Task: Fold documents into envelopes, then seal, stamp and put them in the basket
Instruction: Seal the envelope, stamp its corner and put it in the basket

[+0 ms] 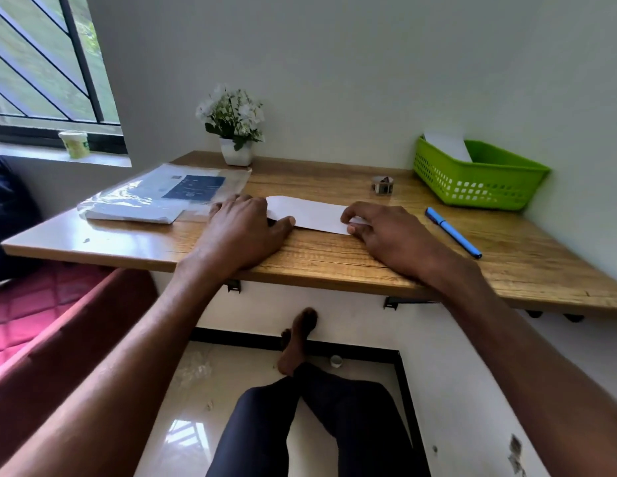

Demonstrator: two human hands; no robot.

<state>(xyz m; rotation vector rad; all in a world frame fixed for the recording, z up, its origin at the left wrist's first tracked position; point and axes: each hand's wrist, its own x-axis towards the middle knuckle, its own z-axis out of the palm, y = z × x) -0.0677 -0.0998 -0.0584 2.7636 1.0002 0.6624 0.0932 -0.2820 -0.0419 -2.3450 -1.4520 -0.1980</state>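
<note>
Pressing flat, the open left hand (247,228) pins the white envelope (309,213) while right-hand fingertips (350,220) pinch its end.

Both arms are showing bare from the fingers back to the frame edge, with no sleeves, watch, bracelet or rings anywhere behind the knuckles. The left hand (247,228) and the right hand (386,232) are carrying nothing on their wrists either. The fingernails are looking short. Well below the fingers, the person is wearing dark navy, close-fitting trousers (300,432) covering both legs down to the ankle, and one foot (297,340) is going without sock or shoe.
</note>
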